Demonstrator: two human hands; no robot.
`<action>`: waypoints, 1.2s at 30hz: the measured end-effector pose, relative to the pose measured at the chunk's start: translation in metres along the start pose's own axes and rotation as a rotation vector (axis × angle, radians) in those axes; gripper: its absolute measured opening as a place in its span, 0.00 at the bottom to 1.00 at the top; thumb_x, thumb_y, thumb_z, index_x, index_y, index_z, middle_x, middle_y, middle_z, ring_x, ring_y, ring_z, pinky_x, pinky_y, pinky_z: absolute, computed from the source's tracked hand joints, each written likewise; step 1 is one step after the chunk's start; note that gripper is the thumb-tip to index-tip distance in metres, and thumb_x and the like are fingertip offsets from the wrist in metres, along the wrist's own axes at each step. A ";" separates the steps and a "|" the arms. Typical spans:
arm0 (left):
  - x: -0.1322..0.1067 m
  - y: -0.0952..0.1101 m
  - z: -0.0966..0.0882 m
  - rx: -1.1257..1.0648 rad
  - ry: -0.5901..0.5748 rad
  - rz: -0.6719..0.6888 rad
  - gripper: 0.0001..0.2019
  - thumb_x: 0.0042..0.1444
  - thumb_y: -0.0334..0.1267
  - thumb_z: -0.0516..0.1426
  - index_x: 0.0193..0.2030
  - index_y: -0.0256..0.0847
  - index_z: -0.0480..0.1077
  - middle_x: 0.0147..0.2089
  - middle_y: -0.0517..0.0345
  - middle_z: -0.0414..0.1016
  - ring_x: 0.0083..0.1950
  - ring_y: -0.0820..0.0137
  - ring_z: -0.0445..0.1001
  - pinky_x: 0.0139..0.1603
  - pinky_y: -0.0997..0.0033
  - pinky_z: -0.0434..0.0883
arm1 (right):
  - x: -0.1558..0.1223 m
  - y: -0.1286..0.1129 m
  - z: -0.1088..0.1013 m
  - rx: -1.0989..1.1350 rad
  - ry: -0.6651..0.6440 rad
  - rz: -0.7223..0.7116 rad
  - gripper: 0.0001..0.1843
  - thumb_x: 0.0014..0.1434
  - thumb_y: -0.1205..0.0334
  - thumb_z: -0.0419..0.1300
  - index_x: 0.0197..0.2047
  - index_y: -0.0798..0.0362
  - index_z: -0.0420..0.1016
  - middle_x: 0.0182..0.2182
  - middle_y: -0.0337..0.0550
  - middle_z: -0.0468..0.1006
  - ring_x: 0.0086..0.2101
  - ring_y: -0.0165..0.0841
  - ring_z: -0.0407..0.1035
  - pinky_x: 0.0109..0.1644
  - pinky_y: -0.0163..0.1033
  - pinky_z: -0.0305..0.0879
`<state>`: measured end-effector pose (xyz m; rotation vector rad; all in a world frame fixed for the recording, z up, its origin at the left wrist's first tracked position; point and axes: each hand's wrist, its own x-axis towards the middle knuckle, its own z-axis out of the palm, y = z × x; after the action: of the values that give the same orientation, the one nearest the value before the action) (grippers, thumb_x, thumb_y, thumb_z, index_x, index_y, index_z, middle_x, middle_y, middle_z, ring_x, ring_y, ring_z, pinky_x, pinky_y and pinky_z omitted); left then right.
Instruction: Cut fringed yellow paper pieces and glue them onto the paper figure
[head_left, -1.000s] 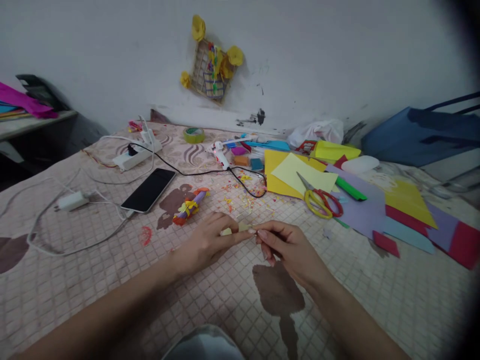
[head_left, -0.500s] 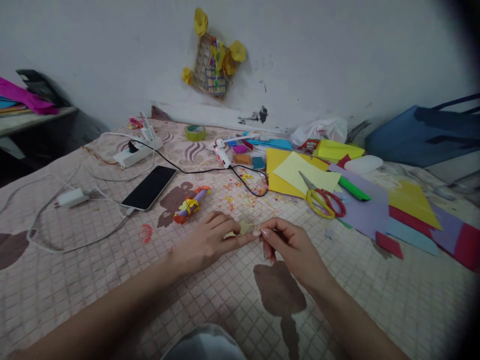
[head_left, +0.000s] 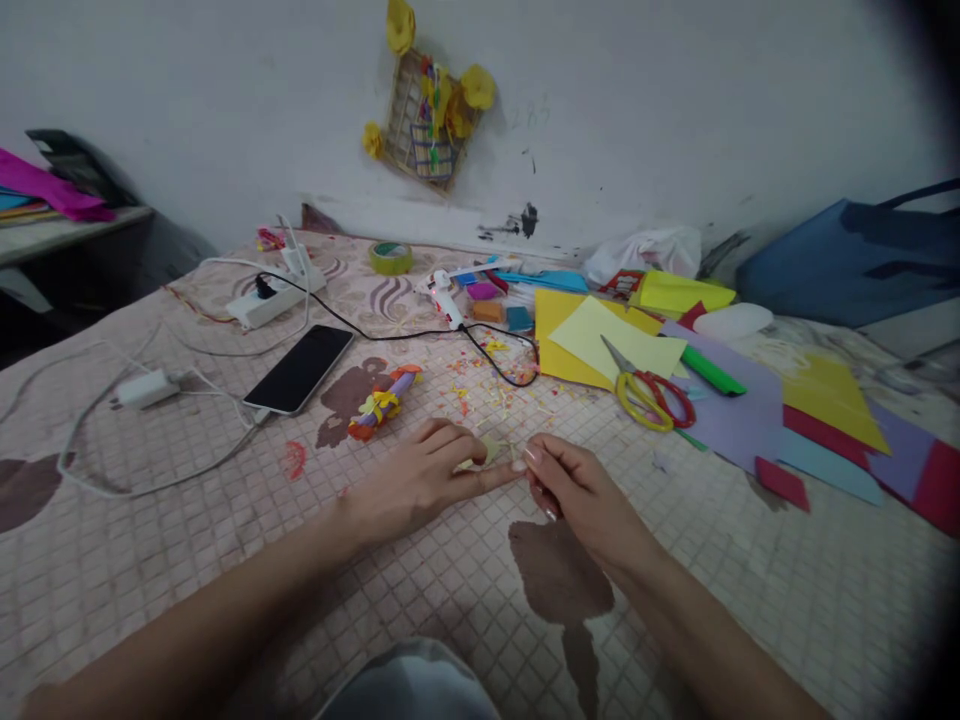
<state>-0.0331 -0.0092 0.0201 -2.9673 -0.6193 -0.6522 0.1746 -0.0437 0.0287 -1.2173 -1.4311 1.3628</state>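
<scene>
A small pale yellow paper piece [head_left: 491, 449] shows beyond the curled fingers of my left hand [head_left: 431, 470], which is closed on it. The thumb of that hand stretches to the right. At its tip, my right hand [head_left: 574, 485] is closed in a pinch, and a thin pale strip shows beside the fingertips. Whatever lies between the right fingers is too small to make out. Left of my hands lies a purple, orange and yellow paper craft piece [head_left: 384, 403]. Paper scraps [head_left: 487, 385] are scattered just beyond them.
A white glue gun [head_left: 448, 302] with a black cord lies farther back. Scissors [head_left: 649, 393] rest on coloured paper sheets [head_left: 731, 400] to the right. On the left are a phone [head_left: 300, 370], white cables and a power strip [head_left: 276, 298]. Green tape [head_left: 390, 257] lies near the wall.
My right hand's fingers have drawn closer together at the left thumb tip. The pale yellow paper piece has shifted slightly. The camera view has moved a little.
</scene>
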 end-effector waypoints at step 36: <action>-0.004 -0.005 0.000 0.060 0.009 -0.034 0.27 0.61 0.29 0.49 0.65 0.57 0.51 0.47 0.54 0.68 0.48 0.64 0.63 0.51 0.60 0.61 | -0.004 -0.005 -0.010 0.109 -0.099 -0.020 0.11 0.61 0.55 0.55 0.31 0.53 0.69 0.20 0.34 0.68 0.20 0.24 0.61 0.24 0.30 0.61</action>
<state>-0.0380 -0.0062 0.0181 -2.9028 -0.6770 -0.6378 0.1845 -0.0451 0.0348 -1.0761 -1.4138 1.4856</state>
